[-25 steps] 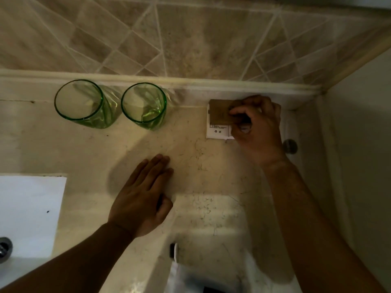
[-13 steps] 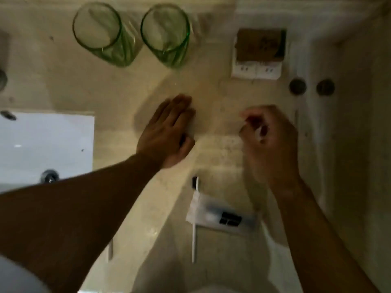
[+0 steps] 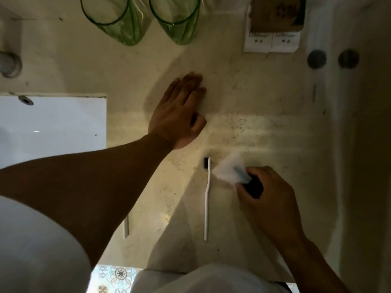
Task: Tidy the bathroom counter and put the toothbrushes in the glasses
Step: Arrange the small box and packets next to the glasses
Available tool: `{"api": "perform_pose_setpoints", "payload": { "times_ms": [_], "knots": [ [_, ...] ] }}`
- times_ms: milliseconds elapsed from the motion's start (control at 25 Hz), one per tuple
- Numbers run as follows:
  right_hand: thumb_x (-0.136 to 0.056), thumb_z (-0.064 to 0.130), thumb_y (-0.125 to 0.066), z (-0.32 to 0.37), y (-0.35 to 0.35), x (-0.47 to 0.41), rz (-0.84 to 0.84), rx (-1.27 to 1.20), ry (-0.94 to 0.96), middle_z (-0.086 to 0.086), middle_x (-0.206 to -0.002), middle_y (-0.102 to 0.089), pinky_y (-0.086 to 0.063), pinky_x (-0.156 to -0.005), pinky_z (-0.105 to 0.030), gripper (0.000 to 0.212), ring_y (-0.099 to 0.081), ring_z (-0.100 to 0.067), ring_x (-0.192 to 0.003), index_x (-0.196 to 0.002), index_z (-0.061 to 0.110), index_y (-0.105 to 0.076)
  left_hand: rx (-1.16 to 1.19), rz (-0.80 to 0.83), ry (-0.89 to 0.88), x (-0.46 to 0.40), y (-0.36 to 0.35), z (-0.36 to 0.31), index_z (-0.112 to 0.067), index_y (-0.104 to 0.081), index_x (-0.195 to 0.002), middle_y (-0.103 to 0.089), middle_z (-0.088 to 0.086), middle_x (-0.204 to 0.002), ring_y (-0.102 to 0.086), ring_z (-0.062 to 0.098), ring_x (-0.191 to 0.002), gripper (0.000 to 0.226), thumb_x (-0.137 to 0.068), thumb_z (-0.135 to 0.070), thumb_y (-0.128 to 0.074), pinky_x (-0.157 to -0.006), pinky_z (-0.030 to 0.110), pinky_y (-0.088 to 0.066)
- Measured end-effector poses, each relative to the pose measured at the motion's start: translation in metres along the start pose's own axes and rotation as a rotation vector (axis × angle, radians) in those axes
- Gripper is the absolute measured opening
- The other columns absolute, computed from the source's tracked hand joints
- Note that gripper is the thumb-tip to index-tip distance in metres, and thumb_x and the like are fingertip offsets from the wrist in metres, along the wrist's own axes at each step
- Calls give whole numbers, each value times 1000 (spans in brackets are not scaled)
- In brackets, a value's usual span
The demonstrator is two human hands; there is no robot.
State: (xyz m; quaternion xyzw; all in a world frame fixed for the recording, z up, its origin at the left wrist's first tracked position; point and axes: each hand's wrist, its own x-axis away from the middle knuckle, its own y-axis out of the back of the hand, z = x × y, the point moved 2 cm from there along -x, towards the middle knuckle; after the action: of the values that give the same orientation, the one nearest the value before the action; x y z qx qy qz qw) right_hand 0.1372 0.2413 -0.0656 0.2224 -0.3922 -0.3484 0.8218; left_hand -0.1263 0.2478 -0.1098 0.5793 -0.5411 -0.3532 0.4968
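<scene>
Two green glasses stand at the back of the counter, one on the left and one on the right. A white toothbrush with a black head lies flat near the front edge. The end of a second white toothbrush shows beside my left forearm, the rest hidden. My left hand rests flat on the counter, fingers together. My right hand grips a clear plastic packet just right of the toothbrush head; something dark sits in the palm.
A white sink fills the left side, a metal tap base behind it. Small boxes with a brown card on top sit at the back right. Two round dark caps lie by the right wall.
My right hand left the boxes at the back, came down to the front of the counter and took hold of the plastic packet. My left hand stayed flat. The view tilted downward.
</scene>
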Motion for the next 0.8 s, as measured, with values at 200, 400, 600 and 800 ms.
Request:
{"api": "perform_pose_setpoints", "payload": {
  "times_ms": [200, 400, 600, 800],
  "knots": [
    [-84, 39, -72, 23, 13, -66, -190, -117, -58, 9, -103, -66, -47, -69, -7, 32, -63, -2, -86, -111, 23, -64, 8, -19, -1, 0, 2, -2, -7, -41, -145, -33, 17, -157, -21, 28, -150, 64, -87, -32, -47, -124, 44, -13],
    [-84, 46, -69, 71, 12, -127, -275, -152, 39, 11, -122, -58, -45, -81, -8, 51, -56, -1, -105, -130, 26, -55, -28, 20, 20, -2, 2, -1, -9, -36, -148, -31, 16, -158, -19, 27, -151, 68, -87, -39, -43, -123, 47, -15],
    [-91, 22, -66, 77, 21, -111, -337, -41, 294, 5, -116, -51, -49, -79, -10, 24, -55, -6, -100, -115, 22, -62, -62, 22, 17, -2, 0, -1, -8, -37, -147, -35, 19, -156, -22, 28, -149, 71, -86, -42, -43, -123, 45, -16],
    [-95, 26, -58, 73, 5, -112, -204, -22, 227, 14, -124, -43, -57, -84, -22, 36, -55, -1, -100, -130, 34, -54, -45, 12, 10, -1, 0, 0, -10, -35, -149, -29, 15, -159, -15, 25, -151, 70, -87, -43, -42, -124, 43, -12]
  ]
}}
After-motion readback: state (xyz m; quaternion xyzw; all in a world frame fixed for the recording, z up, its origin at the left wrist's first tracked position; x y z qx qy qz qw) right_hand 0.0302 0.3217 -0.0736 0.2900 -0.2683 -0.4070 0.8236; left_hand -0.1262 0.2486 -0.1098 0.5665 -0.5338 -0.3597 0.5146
